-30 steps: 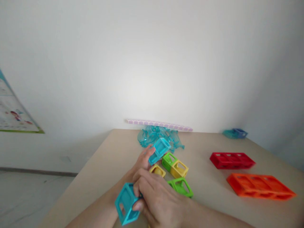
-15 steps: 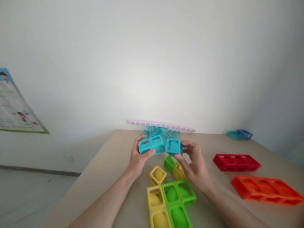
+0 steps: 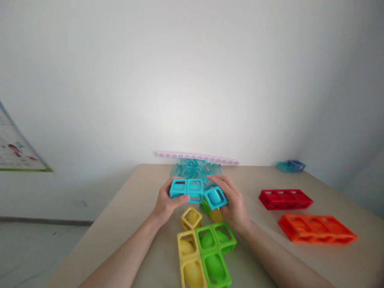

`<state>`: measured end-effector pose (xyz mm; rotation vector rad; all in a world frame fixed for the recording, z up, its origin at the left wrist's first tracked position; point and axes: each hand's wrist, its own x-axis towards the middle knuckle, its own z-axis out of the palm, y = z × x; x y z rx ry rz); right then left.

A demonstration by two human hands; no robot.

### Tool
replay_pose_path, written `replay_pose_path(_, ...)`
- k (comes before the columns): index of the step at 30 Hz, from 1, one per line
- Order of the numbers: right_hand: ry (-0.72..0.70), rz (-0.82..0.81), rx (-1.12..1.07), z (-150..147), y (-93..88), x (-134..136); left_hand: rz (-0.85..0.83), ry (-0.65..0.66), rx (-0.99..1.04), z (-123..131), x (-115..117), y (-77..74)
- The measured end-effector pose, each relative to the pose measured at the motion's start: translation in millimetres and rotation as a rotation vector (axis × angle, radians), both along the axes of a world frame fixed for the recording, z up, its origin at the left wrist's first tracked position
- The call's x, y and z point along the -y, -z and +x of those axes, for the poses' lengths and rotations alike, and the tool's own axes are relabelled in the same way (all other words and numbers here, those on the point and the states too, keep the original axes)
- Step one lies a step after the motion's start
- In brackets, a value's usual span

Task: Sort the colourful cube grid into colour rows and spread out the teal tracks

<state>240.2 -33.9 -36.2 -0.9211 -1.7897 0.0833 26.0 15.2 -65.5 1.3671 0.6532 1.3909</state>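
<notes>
My left hand [image 3: 168, 202] grips a light blue two-cell block [image 3: 187, 190] by its left end, thumb across the front. Close to its right end, a single light blue cube [image 3: 215, 197] is tilted in my right hand [image 3: 232, 200], fingers over its top and side. A narrow gap seems to part the two blue pieces. Below them lie a small yellow cube [image 3: 191, 218] and a joined group of yellow cells [image 3: 188, 247] and green cells [image 3: 214, 267]. Another green and yellow piece [image 3: 216, 215] is partly hidden behind my right hand.
On the table [image 3: 135, 192], a red three-cell block [image 3: 285, 199] and an orange one [image 3: 318, 229] lie at the right. A teal see-through heap [image 3: 192, 168] and a purple patterned strip [image 3: 198, 156] are by the wall. A dark blue piece [image 3: 296, 165] sits back right.
The blue cube has been turned and tilted in my right hand, whose fingers now reach over its top. The two-cell block has levelled out. The view has shifted slightly.
</notes>
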Motion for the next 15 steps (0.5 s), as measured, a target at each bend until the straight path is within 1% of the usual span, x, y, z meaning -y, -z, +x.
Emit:
replay_pose_path(2,0.04,-0.019,-0.031,1,1.3,-2,-0.002,-0.001,0.005,0,0,0.4)
replay_pose_path(4,0.024,-0.068,-0.055,3,2.8,-5,-0.006,0.028,0.004,0,0,-0.5)
replay_pose_path(7,-0.068,-0.2,-0.092,5,3.9,-7,0.008,0.095,0.012,0,3,-5.0)
replay_pose_path(10,-0.18,-0.311,-0.076,4,2.3,-6,0.008,0.186,0.055,1,7,-11.3)
replay_pose_path(13,-0.232,-0.339,-0.084,0,-0.9,-3,-0.04,0.275,0.098,2,10,-14.6)
replay_pose_path(15,-0.242,-0.356,-0.214,-4,-2.2,-1,-0.078,0.271,0.148,3,9,-14.8)
